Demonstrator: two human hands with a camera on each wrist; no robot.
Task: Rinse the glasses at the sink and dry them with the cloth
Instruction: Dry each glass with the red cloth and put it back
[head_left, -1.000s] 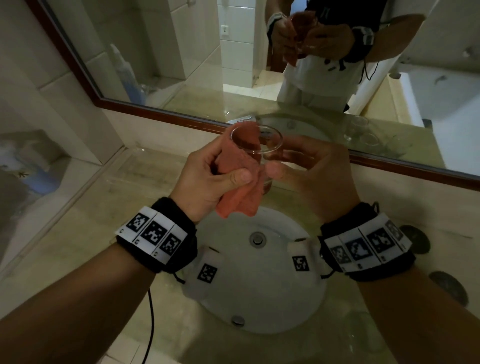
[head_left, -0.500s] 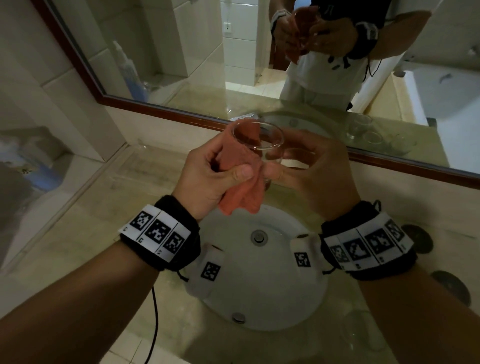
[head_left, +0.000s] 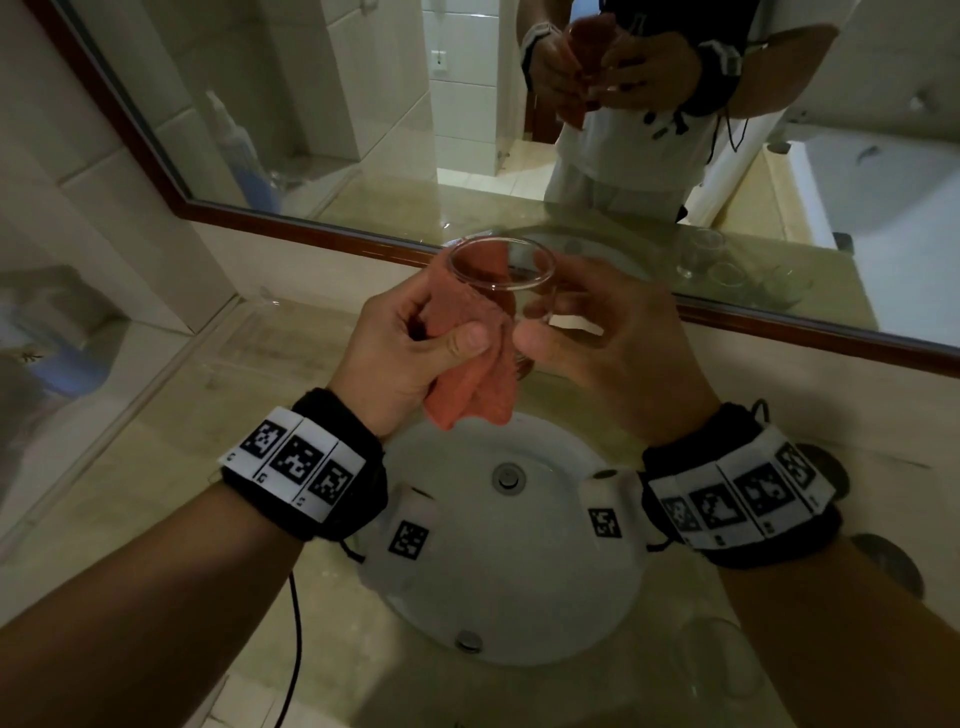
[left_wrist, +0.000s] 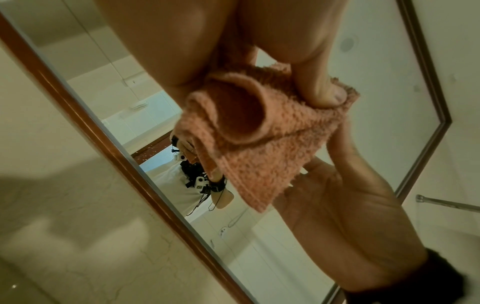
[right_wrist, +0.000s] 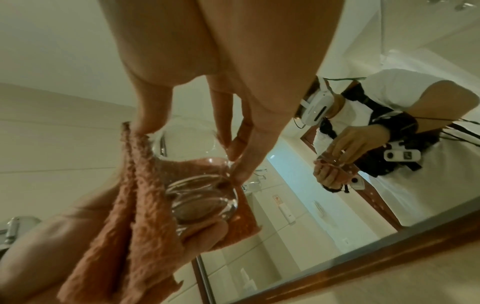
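glass (head_left: 506, 291) upright, mouth up; both hands (head_left: 613, 343) holding; cloth (head_left: 470, 358) beside

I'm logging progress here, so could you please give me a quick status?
Left hand grips cloth against glass. Right hand holds glass over sink. Nothing obstructing.

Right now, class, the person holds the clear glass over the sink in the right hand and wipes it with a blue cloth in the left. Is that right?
Not quite: the cloth is orange-pink, not blue, as the head view shows. The rest holds: the right hand holds the clear glass above the sink while the left hand grips the cloth against it.
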